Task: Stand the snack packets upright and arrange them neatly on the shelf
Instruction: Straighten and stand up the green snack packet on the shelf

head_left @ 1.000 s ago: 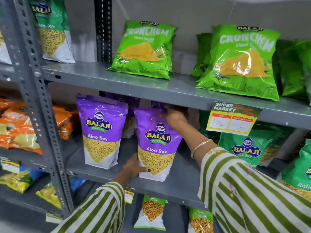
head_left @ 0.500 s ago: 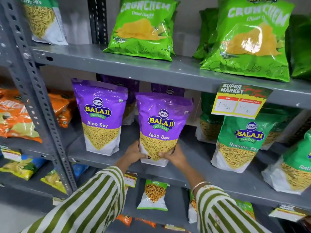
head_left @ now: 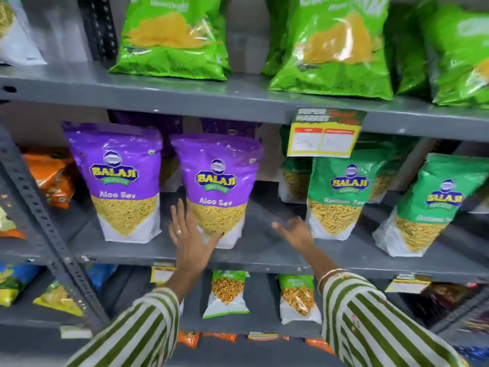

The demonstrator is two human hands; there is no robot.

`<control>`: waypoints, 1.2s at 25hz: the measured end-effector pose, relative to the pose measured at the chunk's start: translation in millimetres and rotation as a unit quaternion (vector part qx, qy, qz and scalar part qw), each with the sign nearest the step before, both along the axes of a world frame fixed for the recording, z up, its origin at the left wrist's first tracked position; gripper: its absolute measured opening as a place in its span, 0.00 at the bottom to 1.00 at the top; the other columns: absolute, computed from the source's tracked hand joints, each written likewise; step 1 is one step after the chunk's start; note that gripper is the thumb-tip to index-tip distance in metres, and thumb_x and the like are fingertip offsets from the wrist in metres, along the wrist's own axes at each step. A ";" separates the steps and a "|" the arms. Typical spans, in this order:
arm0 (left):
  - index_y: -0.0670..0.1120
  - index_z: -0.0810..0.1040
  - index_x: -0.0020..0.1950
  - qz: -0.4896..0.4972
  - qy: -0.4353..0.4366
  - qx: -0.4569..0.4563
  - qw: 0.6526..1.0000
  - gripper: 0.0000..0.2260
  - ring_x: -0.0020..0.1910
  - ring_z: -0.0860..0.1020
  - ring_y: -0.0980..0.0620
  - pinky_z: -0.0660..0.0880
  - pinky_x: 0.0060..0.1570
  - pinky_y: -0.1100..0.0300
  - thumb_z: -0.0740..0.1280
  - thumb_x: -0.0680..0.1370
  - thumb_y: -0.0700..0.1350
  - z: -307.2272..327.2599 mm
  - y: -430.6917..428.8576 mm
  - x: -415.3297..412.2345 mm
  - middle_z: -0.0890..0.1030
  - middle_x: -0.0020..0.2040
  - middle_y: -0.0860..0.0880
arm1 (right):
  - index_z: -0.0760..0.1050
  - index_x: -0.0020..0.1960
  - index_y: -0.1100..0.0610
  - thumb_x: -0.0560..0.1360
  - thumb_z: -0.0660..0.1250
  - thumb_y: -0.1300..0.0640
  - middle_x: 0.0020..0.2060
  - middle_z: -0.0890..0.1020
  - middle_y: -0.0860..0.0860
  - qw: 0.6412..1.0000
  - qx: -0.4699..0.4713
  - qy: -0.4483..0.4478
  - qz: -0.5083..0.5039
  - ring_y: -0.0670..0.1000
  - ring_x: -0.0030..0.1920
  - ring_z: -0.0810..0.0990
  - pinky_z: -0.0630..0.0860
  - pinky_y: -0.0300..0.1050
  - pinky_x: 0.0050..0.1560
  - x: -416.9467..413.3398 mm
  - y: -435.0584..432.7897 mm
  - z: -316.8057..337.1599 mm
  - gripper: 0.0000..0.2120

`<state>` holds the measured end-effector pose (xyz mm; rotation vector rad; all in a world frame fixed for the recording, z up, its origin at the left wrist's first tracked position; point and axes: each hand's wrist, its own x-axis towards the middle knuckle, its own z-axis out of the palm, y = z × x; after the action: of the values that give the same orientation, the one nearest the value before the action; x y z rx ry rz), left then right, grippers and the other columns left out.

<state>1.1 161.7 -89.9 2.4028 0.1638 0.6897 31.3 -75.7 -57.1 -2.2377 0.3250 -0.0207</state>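
Grey metal shelving fills the frame, and the middle shelf (head_left: 264,250) carries the packets you are arranging. Two purple Aloo Sev packets stand upright side by side at centre left: the left purple packet (head_left: 119,178) and the right purple packet (head_left: 218,186), with more purple packets behind them in shadow. Your left hand (head_left: 191,239) is open with fingers spread, its fingertips over the lower left corner of the right purple packet; whether it touches is unclear. Your right hand (head_left: 297,233) is blurred, loosely open and holding nothing, in front of the bare shelf between that packet and a green sev packet (head_left: 341,192) standing upright to the right. Another green packet (head_left: 426,205) leans at the right of the frame. Large bright green packets (head_left: 330,49) sit on the shelf above, and a price tag (head_left: 324,136) hangs from its edge.
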 end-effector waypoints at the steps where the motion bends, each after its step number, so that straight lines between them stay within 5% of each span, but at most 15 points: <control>1: 0.45 0.51 0.74 -0.023 -0.050 0.065 0.996 0.43 0.74 0.53 0.43 0.53 0.72 0.46 0.68 0.66 0.59 -5.5 -17.3 -7.9 0.59 0.75 0.40 | 0.68 0.63 0.69 0.71 0.69 0.46 0.59 0.76 0.62 0.999 -0.014 0.007 -0.036 0.60 0.64 0.74 0.69 0.48 0.60 -3.0 -27.4 1.7 0.32; 4: 0.44 0.55 0.72 -0.145 -0.070 0.122 0.979 0.37 0.71 0.57 0.44 0.43 0.73 0.60 0.63 0.69 0.58 -9.3 -91.4 -8.1 0.62 0.72 0.41 | 0.59 0.70 0.70 0.70 0.71 0.49 0.68 0.69 0.65 0.990 0.026 0.046 -0.127 0.61 0.68 0.69 0.67 0.51 0.66 -11.2 -107.3 9.2 0.39; 7: 0.40 0.55 0.74 -0.199 0.069 -0.095 0.973 0.40 0.74 0.59 0.45 0.53 0.72 0.60 0.72 0.69 0.49 8.0 -178.7 18.3 0.60 0.75 0.42 | 0.54 0.70 0.71 0.67 0.74 0.51 0.69 0.67 0.65 0.991 0.003 0.034 -0.127 0.61 0.70 0.67 0.66 0.53 0.67 1.8 -168.0 7.9 0.45; 10: 0.39 0.54 0.73 -0.212 0.199 -0.254 0.922 0.41 0.72 0.62 0.48 0.60 0.64 0.64 0.74 0.68 0.39 21.3 -243.7 57.1 0.63 0.72 0.46 | 0.57 0.69 0.69 0.68 0.74 0.60 0.65 0.71 0.59 0.995 0.085 0.024 -0.049 0.58 0.67 0.71 0.71 0.43 0.59 28.2 -203.1 0.2 0.38; 12: 0.39 0.63 0.69 -0.186 0.219 -0.270 0.919 0.34 0.63 0.71 0.51 0.67 0.54 0.64 0.75 0.66 0.37 20.9 -260.6 74.7 0.70 0.65 0.48 | 0.65 0.65 0.69 0.67 0.74 0.66 0.62 0.75 0.58 0.988 0.153 0.014 0.022 0.55 0.62 0.75 0.75 0.30 0.45 48.0 -208.7 -11.3 0.31; 15: 0.36 0.71 0.62 -0.139 0.238 -0.274 0.921 0.26 0.52 0.72 0.54 0.69 0.36 0.68 0.75 0.66 0.36 12.8 -263.6 75.3 0.78 0.59 0.44 | 0.72 0.60 0.67 0.58 0.80 0.58 0.58 0.80 0.63 0.976 0.214 0.007 0.039 0.56 0.55 0.79 0.78 0.41 0.46 58.0 -198.4 -28.6 0.35; 17: 0.37 0.72 0.62 -0.112 0.230 -0.275 0.927 0.26 0.51 0.72 0.54 0.67 0.40 0.67 0.75 0.66 0.36 12.3 -254.1 63.4 0.78 0.61 0.41 | 0.72 0.59 0.64 0.49 0.82 0.50 0.55 0.82 0.60 0.973 0.229 -0.005 0.037 0.55 0.52 0.80 0.78 0.43 0.49 45.0 -184.5 -27.4 0.42; 20: 0.40 0.74 0.59 -0.106 0.227 -0.269 0.930 0.24 0.52 0.75 0.52 0.67 0.47 0.64 0.76 0.65 0.37 17.2 -230.2 43.1 0.79 0.60 0.40 | 0.71 0.59 0.63 0.61 0.79 0.59 0.51 0.80 0.53 0.975 0.212 0.012 0.065 0.53 0.52 0.79 0.75 0.34 0.42 18.7 -163.1 -18.6 0.30; 23: 0.40 0.74 0.59 -0.093 0.237 -0.241 0.937 0.25 0.52 0.75 0.51 0.69 0.48 0.62 0.76 0.65 0.39 20.2 -213.0 30.8 0.79 0.60 0.41 | 0.63 0.65 0.62 0.60 0.79 0.54 0.63 0.75 0.58 0.975 0.208 -0.004 0.074 0.57 0.64 0.74 0.73 0.49 0.60 2.0 -146.0 8.0 0.39; 26: 0.39 0.73 0.60 -0.104 0.245 -0.210 0.941 0.27 0.58 0.76 0.46 0.71 0.49 0.60 0.77 0.64 0.44 22.6 -205.5 29.2 0.78 0.61 0.42 | 0.54 0.73 0.62 0.60 0.77 0.43 0.71 0.65 0.59 0.976 0.067 -0.205 -0.033 0.59 0.73 0.61 0.60 0.57 0.73 -4.3 -135.4 80.3 0.52; 28: 0.39 0.72 0.62 -0.109 0.249 -0.194 0.943 0.29 0.60 0.75 0.44 0.71 0.51 0.58 0.77 0.65 0.46 25.7 -204.7 29.4 0.78 0.62 0.42 | 0.58 0.72 0.62 0.68 0.69 0.41 0.69 0.68 0.61 0.950 -0.145 -0.276 -0.024 0.60 0.72 0.62 0.54 0.57 0.74 2.1 -129.6 132.9 0.42; 30: 0.38 0.72 0.62 -0.113 0.247 -0.209 0.939 0.27 0.58 0.75 0.44 0.71 0.52 0.58 0.76 0.66 0.43 24.9 -204.1 29.5 0.78 0.61 0.41 | 0.67 0.68 0.57 0.73 0.64 0.44 0.65 0.74 0.58 0.923 -0.284 -0.253 0.061 0.59 0.69 0.67 0.55 0.56 0.73 15.0 -118.7 169.4 0.28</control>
<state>30.6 -42.3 -65.0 2.0860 0.2120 -0.0673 46.3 -194.3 112.3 -2.7034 -0.1268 -0.6951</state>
